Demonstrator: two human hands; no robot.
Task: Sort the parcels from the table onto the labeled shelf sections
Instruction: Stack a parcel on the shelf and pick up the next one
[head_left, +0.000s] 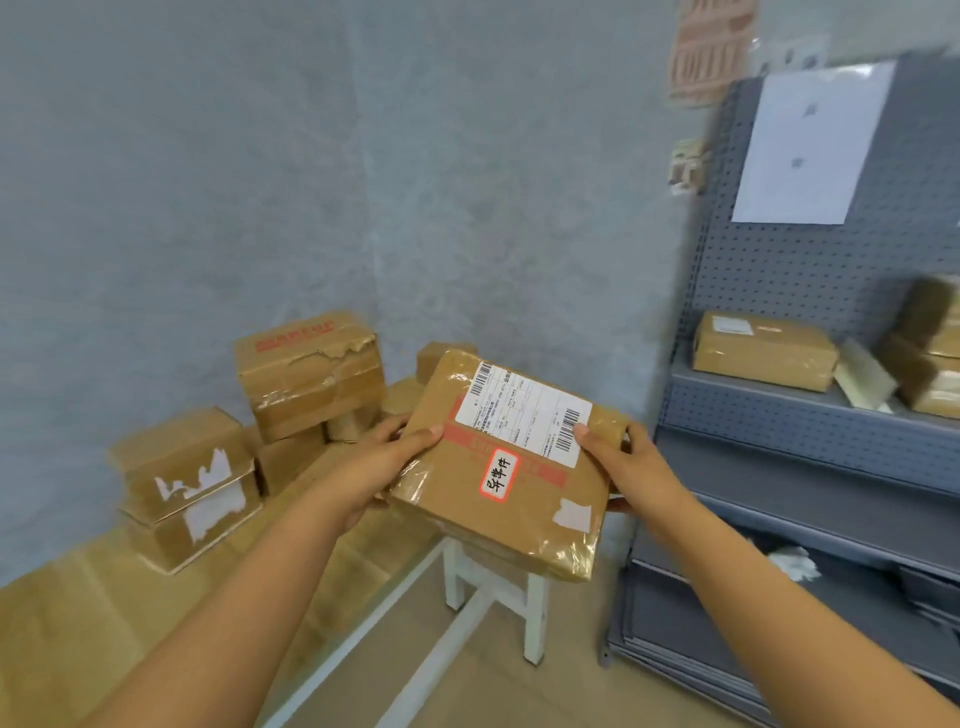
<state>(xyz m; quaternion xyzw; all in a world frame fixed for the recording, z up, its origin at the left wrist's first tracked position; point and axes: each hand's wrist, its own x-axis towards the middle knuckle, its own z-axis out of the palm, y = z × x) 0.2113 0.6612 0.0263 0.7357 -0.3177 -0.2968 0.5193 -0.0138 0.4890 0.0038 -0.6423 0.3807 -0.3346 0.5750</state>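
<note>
1. brown cardboard parcel (498, 467), wrapped in clear tape, sits between my two hands, held up in the air past the edge of the surface (78, 597) and tilted so its labelled face looks up at me.
2. my left hand (382, 462) grips its left edge, thumb lying on top near the red stripe, the other fingers (387, 503) tucked underneath.
3. my right hand (631, 467) grips the right edge, thumb pressing on the white shipping label (519, 410), the other fingers wrapped round the side and under.
4. both forearms reach forward and inward, meeting at the parcel.
5. a small red-edged sticker (500, 475) with handwriting sits below the label.
6. more parcels (306, 374) are stacked on the surface to the left.
7. grey shelf (779, 415) stands to the right, with parcels on it.
</note>
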